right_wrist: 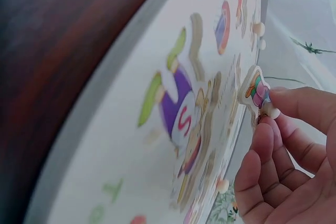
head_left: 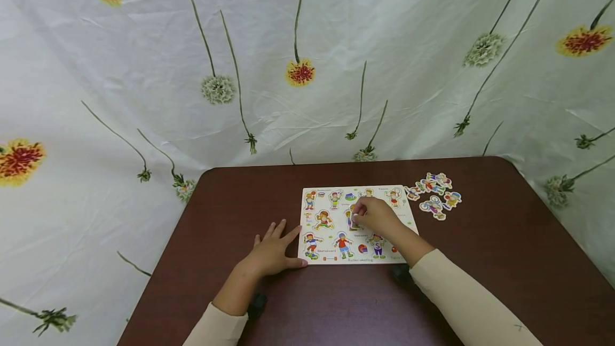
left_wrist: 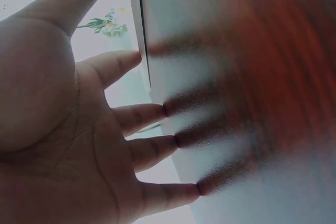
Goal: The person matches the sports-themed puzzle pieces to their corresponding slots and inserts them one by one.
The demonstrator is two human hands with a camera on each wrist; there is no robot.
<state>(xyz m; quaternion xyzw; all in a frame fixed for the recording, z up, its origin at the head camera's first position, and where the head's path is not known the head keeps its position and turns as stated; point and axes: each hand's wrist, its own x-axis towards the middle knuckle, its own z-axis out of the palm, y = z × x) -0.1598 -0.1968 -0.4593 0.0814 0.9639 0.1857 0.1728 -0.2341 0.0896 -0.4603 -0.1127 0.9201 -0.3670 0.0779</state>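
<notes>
A white puzzle board (head_left: 329,239) printed with cartoon children at sports lies on the dark table. My left hand (head_left: 271,252) rests with spread, straight fingers at the board's left side. In the left wrist view, its fingertips (left_wrist: 170,191) touch the glossy tabletop and the board's edge. My right hand (head_left: 379,219) is over the middle of the board. Thumb and fingers pinch a small figure-shaped puzzle piece (right_wrist: 253,90) by its pale knob. The piece is tilted, close over the board's surface, and partly hidden by the fingers in the head view.
Several loose figure-shaped pieces (head_left: 434,207) lie in a cluster just right of the board's upper corner. A white cloth with flower prints (head_left: 326,116) hangs behind the brown table (head_left: 504,239). Small knobs (right_wrist: 222,185) stand up from figures on the board.
</notes>
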